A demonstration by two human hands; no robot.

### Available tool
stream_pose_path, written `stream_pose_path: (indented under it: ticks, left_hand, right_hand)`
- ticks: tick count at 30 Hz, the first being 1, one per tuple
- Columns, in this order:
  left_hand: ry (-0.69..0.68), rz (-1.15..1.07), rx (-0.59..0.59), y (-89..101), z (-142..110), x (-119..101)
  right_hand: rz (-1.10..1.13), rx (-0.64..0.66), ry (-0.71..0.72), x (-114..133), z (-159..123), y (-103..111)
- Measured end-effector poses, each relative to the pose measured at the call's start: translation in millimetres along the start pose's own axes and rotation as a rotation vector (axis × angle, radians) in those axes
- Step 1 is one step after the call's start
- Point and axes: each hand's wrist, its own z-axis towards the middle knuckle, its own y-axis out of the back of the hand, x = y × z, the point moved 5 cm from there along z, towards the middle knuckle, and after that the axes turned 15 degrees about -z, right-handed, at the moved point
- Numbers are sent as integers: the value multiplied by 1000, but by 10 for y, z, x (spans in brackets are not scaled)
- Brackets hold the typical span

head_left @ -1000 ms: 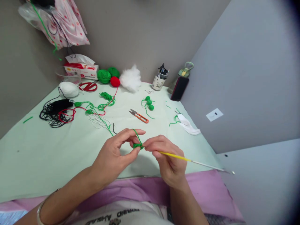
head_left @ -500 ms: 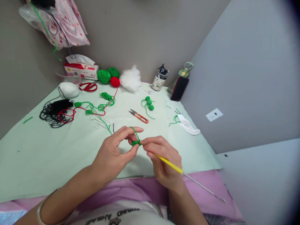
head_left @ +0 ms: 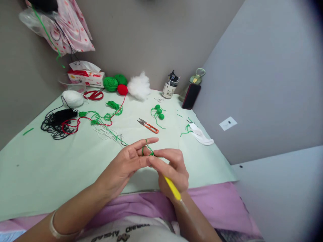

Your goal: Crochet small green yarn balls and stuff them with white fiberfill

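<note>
A small green yarn piece [head_left: 151, 154] is pinched by fingers of the left hand [head_left: 126, 164]; a yellow-handled metal hook [head_left: 172, 188] is gripped by fingers of the right hand [head_left: 174, 169].

A hand can slide over the pale table [head_left: 63, 171] left of the left hand [head_left: 126, 162]. Ahead, orange snips [head_left: 149, 127] and little green balls [head_left: 159, 111] are in the way; black yarn [head_left: 64, 116] blocks the back left.

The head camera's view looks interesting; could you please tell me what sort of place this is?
It looks like a craft table, perhaps at home: green yarn balls and orange-handled snips lie on it, and the right hand holds a slim yellow-handled tool.
</note>
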Motion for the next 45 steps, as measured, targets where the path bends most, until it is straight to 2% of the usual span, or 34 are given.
stream_pose_path:
  ticks: [3, 7, 10, 13, 15, 20, 27, 36, 41, 45]
  left_hand:
    - [59, -40, 7, -16, 15, -2]
    - [-43, 75, 13, 6, 12, -108]
    - [-127, 204, 16, 43, 9, -172]
    - [-132, 264, 47, 50, 18, -166]
    - [-105, 243, 74, 39, 24, -135]
    - [-90, 132, 76, 24, 26, -84]
    - [-71, 47, 68, -41, 15, -42]
    - [38, -49, 90, -27, 29, -46]
    - [50, -139, 143, -32, 39, -70]
    - [-10, -20, 98, -1, 24, -45]
  right_hand:
    - [218, 67, -124, -48, 88, -13]
    - [353, 85, -248, -87, 168, 59]
    - [492, 76, -423, -178, 175, 95]
    - [671, 88, -596, -255, 160, 50]
    - [746, 110, -651, -264, 150, -14]
    - [752, 147, -597, -212, 130, -134]
    - [770, 109, -605, -213, 110, -115]
    - [900, 41, -788, -303, 102, -120]
    - [1001, 91, -880, -327, 111, -118]
    - [1076, 164, -857, -293, 115, -154]
